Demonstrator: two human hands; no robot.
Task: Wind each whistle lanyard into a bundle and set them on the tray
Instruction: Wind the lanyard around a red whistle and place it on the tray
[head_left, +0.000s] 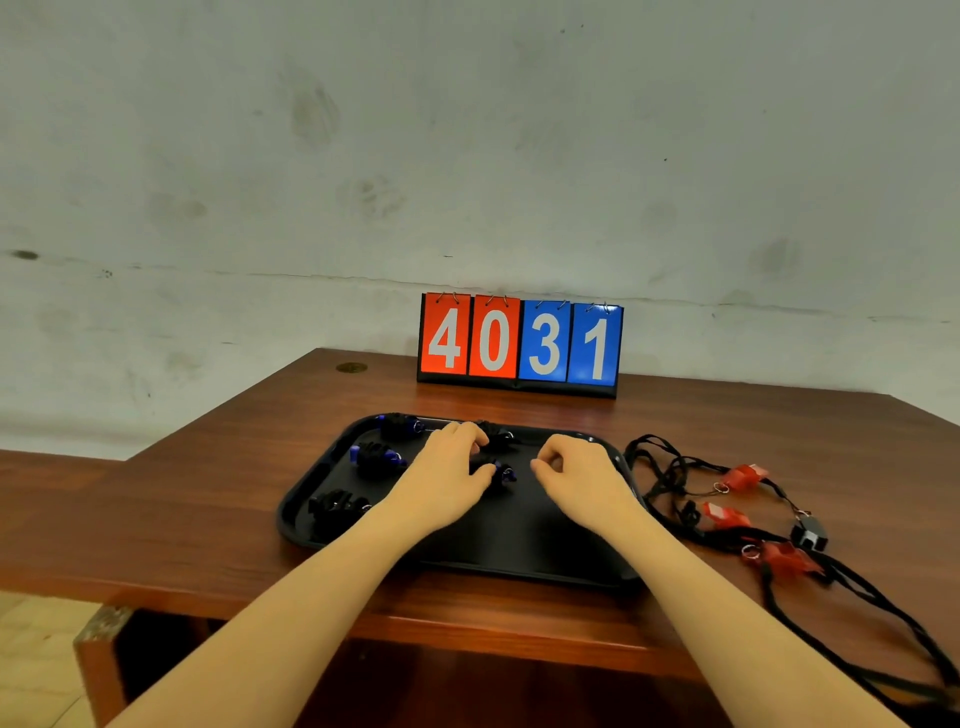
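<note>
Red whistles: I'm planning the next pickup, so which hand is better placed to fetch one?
Right. The red whistles lie loose on the table right of the tray, beside the empty right hand. The left hand is touching a bundle on the tray.

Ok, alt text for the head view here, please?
Two bare hands work over a black tray on a wooden table: the left hand pinches a wound whistle bundle, and the right hand hangs loosely curled beside it. Four more bundles lie on the tray; unwound red whistles lie to its right.
</note>
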